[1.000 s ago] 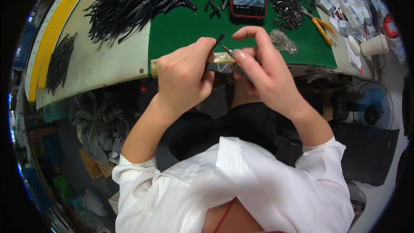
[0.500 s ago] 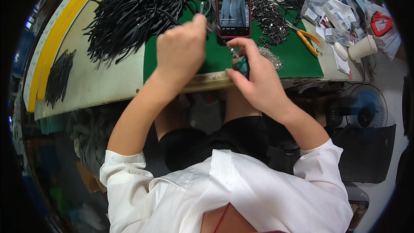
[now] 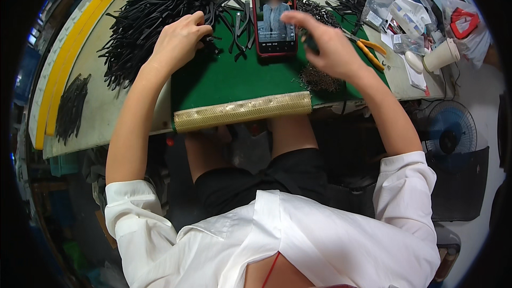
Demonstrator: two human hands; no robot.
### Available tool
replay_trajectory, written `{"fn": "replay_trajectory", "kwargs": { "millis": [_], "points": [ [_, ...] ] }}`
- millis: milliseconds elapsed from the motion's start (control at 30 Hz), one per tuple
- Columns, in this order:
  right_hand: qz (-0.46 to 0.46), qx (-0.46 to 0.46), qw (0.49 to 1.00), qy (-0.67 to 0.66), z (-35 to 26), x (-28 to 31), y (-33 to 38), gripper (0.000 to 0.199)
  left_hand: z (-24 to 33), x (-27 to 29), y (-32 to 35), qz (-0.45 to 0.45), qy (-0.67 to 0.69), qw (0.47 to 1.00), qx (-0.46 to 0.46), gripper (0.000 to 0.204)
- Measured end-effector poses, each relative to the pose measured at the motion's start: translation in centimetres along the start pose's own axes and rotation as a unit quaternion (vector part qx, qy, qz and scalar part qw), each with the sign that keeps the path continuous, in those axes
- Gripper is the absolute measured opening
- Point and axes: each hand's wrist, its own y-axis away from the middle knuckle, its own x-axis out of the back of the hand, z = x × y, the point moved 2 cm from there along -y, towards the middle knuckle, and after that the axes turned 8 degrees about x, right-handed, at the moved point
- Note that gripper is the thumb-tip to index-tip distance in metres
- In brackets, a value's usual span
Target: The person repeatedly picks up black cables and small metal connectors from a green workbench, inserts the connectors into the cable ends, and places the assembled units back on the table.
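Observation:
My left hand (image 3: pixel 180 40) is at the right edge of a big pile of black flat strips (image 3: pixel 144 32), its fingers curled and pinched together. What they grip, if anything, is hidden. My right hand (image 3: pixel 332 42), slightly blurred, is over the right edge of a phone (image 3: pixel 274 34) in a red case, with the index finger stretched toward the screen. Under its palm shows part of a small dark green-handled tool (image 3: pixel 309 42), mostly covered by the hand. Several loose black strips (image 3: pixel 238 32) lie between the pile and the phone on the green mat (image 3: pixel 229 74).
A gold mesh roll (image 3: pixel 242 111) runs along the mat's front edge. Small dark metal pieces (image 3: pixel 314 10) and a brownish heap (image 3: pixel 320 79) lie by my right hand. Orange-handled pliers (image 3: pixel 370 56), a white cup (image 3: pixel 441 56) and plastic bags stand right; yellow strips (image 3: pixel 69 58) left.
My left hand has moved left to the strip pile. My right hand has moved up and right, its index finger now stretched at the phone. The mesh roll is now fully exposed.

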Motion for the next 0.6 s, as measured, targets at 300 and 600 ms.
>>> {"fn": "replay_trajectory", "kwargs": {
  "millis": [300,600],
  "points": [
    [0.02,-0.237,0.946,-0.221,-3.1,1.3,5.8,0.037,0.6,2.4,1.0,0.148,0.08,0.984,-0.06,0.021],
    [-0.114,-0.103,0.988,0.029,-6.5,-0.2,6.5,0.038,6.2,5.0,5.5,-0.009,0.519,0.85,0.087,0.022]
  ]
}}
